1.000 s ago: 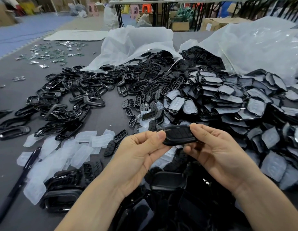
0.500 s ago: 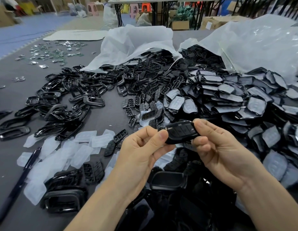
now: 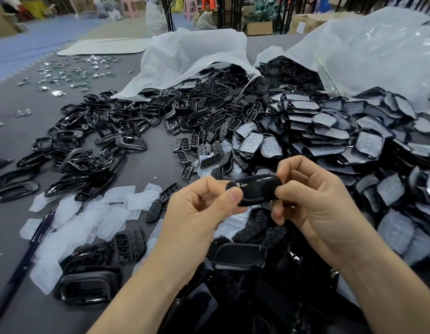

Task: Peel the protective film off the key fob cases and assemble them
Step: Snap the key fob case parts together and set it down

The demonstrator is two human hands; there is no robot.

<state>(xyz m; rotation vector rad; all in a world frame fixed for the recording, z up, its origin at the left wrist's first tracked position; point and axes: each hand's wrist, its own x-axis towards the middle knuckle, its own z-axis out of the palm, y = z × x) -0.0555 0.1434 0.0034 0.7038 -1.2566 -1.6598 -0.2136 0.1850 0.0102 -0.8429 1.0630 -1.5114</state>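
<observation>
Both hands pinched the fob [image 3: 255, 189] between them, its long axis left-right: left hand [image 3: 199, 213], right hand [image 3: 312, 208].

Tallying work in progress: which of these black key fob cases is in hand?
The key fob case pinched between the left hand and right hand, raised off the table; all the others lie loose on it.

No text is reading legibly anywhere: the white label [image 3: 301, 27] on a cardboard box [image 3: 314, 21] beyond the table's far edge is showing too blurred, and the key fob case [image 3: 257, 189] is showing no legible marking.
</observation>
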